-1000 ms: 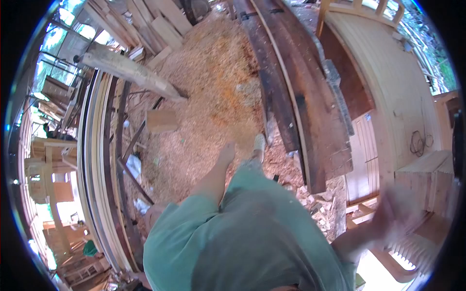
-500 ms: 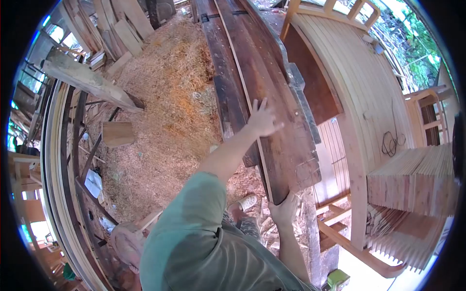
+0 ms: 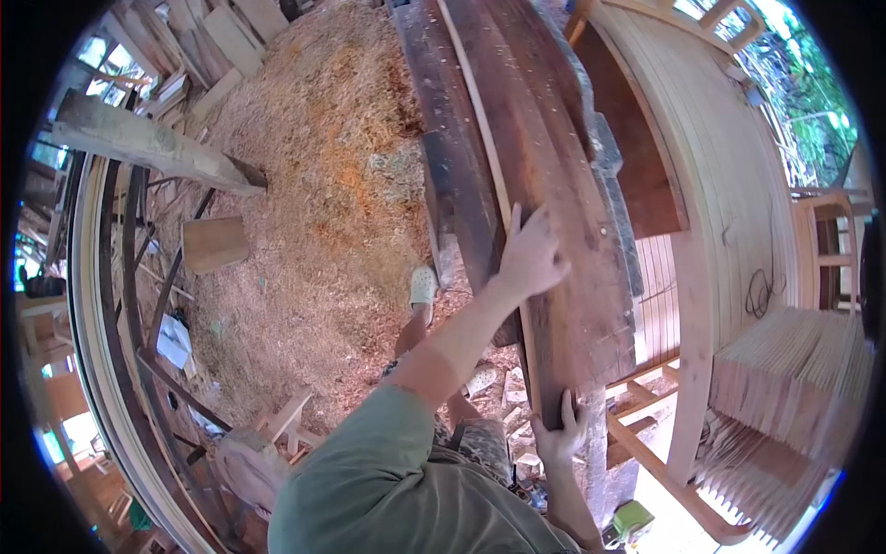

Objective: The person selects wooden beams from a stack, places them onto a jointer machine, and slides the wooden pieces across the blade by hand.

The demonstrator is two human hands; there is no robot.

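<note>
Shavings-covered tan workshop floor (image 3: 314,138)

One pale narrow wooden strip (image 3: 479,102) runs along one dark-brown wooden board (image 3: 558,203), right of floor. Left hand (image 3: 533,257), fingers curled, lies across strip; right hand (image 3: 559,432), thumb and fingers parted, at board's near end. Hands counted: 2; whether either grips, cannot tell.

Left hand (image 3: 533,254) on a long dark plank (image 3: 546,355) — right hand (image 3: 559,438) at its near end — shavings (image 3: 314,185) alongside.

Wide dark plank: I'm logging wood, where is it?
The wide dark plank lies right of centre in the head view, under the left hand, left of pale woodwork.
</note>
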